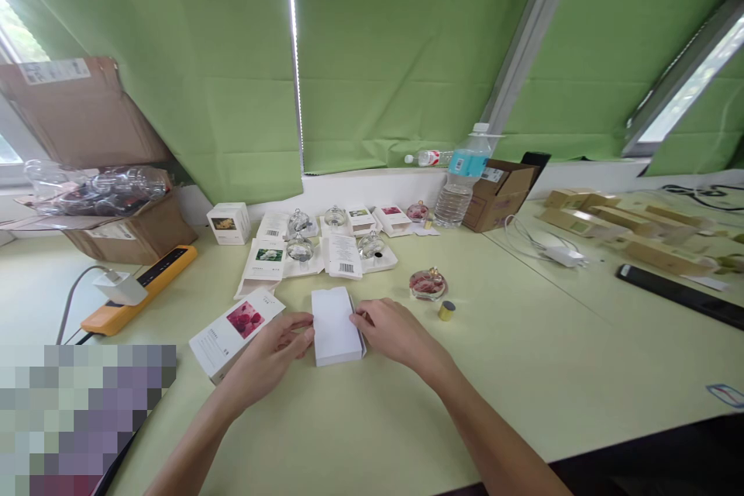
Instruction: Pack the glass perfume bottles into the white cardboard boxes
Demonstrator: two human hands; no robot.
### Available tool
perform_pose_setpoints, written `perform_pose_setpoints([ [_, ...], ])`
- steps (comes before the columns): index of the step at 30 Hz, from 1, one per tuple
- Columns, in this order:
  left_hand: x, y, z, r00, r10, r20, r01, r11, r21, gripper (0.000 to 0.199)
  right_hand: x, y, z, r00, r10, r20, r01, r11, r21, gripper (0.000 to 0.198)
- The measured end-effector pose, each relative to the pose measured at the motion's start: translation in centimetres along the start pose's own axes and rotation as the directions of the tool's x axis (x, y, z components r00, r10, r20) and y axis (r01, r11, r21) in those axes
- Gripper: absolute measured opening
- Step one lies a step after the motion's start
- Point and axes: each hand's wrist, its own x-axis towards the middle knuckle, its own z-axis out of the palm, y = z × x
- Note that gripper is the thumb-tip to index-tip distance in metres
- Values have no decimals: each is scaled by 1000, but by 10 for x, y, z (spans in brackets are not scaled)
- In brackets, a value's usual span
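A plain white box (338, 325) lies on the table in front of me, its blank face up. My left hand (284, 347) is closed against its left edge, thumb and curled fingers at the side. On the opposite side my right hand (388, 329) pinches the right edge with its fingers bent. Partly behind my left wrist is a white carton with a pink flower picture (237, 333). To the right of my right hand stand a round glass bottle with reddish contents (428, 285) and a small gold cap (446, 311).
Behind the box are several glass bottles (300, 249) and opened cartons (345, 257). A water bottle (456, 190) stands by a brown box (500, 198). Left lie an orange power strip (145, 291) and a cardboard box (133, 236); right, a white charger (563, 254) and a black bar (674, 291).
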Motion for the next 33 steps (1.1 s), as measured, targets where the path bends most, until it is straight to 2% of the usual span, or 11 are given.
perform_pose_setpoints([
  [8, -2, 5, 2, 1000, -4, 8, 3, 994, 107, 46, 1, 1, 3, 1000, -20, -6, 20, 1000, -21, 38],
  [15, 1, -2, 4, 998, 66, -20, -66, 997, -30, 46, 0, -1, 1, 1000, -9, -24, 11, 997, 79, 42],
  [19, 3, -5, 4, 997, 71, -36, -73, 994, -85, 46, 2, -2, 0, 998, 42, -37, -34, 980, 195, 40],
  [23, 1, -3, 6, 996, 70, -45, -73, 996, -56, 45, 4, 0, 0, 990, 138, -39, -129, 978, 165, 36],
  [26, -1, 1, 7, 995, 85, -47, -85, 996, 20, 44, 5, 2, 0, 978, 193, -78, -182, 975, 129, 28],
  [28, -3, 5, 5, 986, 102, -132, -84, 987, 138, 43, 5, 3, 0, 971, 217, -102, -204, 971, 125, 29],
  [31, -5, 10, -3, 922, 210, -325, -77, 922, 379, 37, 5, 3, -1, 963, 230, -138, -211, 968, 138, 32],
  [33, -5, 11, -11, 867, 296, -400, -64, 863, 501, 33, 5, 3, -2, 962, 224, -155, -202, 968, 148, 32],
])
